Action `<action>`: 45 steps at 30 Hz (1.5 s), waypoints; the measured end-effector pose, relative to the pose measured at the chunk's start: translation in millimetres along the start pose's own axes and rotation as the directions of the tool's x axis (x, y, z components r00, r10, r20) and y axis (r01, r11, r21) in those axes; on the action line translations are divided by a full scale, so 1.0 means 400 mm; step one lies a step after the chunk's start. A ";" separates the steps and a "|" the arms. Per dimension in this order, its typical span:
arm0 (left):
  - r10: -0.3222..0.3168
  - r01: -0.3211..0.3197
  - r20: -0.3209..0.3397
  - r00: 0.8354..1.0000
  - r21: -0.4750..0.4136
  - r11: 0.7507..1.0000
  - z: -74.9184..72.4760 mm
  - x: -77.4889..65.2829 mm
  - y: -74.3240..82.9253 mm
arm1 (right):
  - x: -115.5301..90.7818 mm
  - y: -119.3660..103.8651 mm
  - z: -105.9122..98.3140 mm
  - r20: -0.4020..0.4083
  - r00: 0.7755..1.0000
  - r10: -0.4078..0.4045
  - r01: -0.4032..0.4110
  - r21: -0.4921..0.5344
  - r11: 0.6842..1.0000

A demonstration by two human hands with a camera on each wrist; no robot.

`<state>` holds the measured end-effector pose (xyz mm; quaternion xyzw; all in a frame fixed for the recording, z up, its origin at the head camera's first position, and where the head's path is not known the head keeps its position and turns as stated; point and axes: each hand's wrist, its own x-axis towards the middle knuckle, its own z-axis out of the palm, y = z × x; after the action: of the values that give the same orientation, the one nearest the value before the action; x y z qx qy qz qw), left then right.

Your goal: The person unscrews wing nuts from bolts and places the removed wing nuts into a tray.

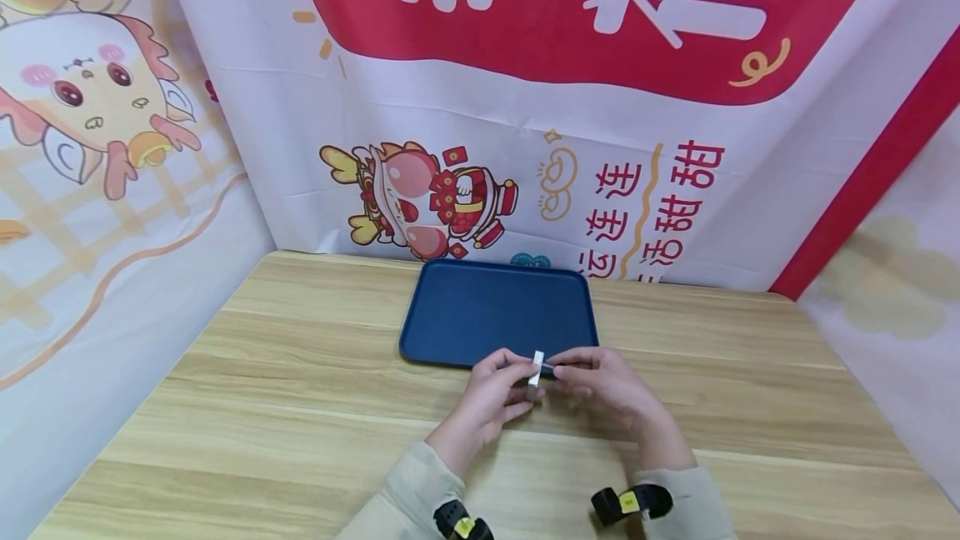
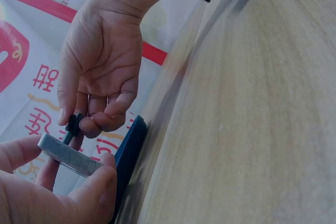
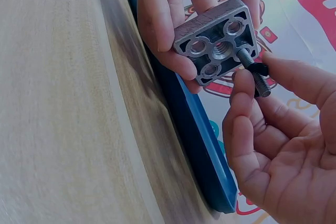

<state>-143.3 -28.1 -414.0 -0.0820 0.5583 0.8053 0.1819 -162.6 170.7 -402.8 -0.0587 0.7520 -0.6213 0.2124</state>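
Observation:
My left hand holds a rectangular metal block by its edges, above the table and just in front of the blue tray. Several round holes show in the block's face, the middle one threaded. With thumb and fingertips my right hand pinches a threaded bolt at a black piece around it. The bolt's inner end meets a corner hole of the block; how deep it sits I cannot tell. Thread shows on both sides of the black piece in the right wrist view.
The dark blue tray lies on the wood-grain table against the back. Printed cloth hangs behind and at both sides. Black straps circle both sleeves.

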 end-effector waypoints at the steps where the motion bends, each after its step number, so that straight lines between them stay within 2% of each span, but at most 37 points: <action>1: -0.001 0.001 0.000 1.000 -0.001 1.000 0.000 -0.001 0.001 | 0.000 0.000 0.000 0.002 1.000 -0.003 0.003 -0.002 1.000; 10: 0.002 -0.002 0.000 1.000 -0.003 1.000 -0.001 -0.004 0.004 | 0.000 0.002 0.003 -0.004 0.998 -0.063 0.063 -0.061 0.996; 15: 0.002 -0.002 0.006 1.000 0.002 1.000 -0.002 -0.007 0.005 | -0.001 0.000 0.005 -0.036 0.996 -0.077 0.074 -0.074 0.995; 22: 0.000 0.000 0.005 1.000 0.003 1.000 -0.003 -0.006 0.004 | 0.001 0.001 0.007 -0.040 0.994 -0.099 0.095 -0.089 0.992; 31: 0.007 -0.007 0.000 1.000 0.004 1.000 -0.003 -0.002 0.002 | 0.007 -0.006 0.011 -0.190 0.982 0.016 -0.021 -0.025 0.999; 36: 0.006 -0.006 0.008 1.000 0.009 1.000 -0.005 -0.004 0.003 | 0.006 -0.003 0.013 -0.146 0.987 0.062 -0.062 0.004 0.998; 40: -0.001 0.001 0.013 1.000 0.013 1.000 -0.006 -0.006 0.004 | 0.002 -0.004 0.014 -0.088 0.995 0.042 -0.040 0.022 0.999; 45: -0.005 0.005 0.012 1.000 0.017 1.000 -0.007 -0.005 0.005 | 0.000 -0.006 0.011 -0.052 0.998 0.027 -0.025 0.037 0.999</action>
<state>-142.2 -31.6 -412.7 -0.0766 0.5640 0.8004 0.1880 -161.2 166.4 -401.0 -0.0288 0.7467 -0.6333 0.2015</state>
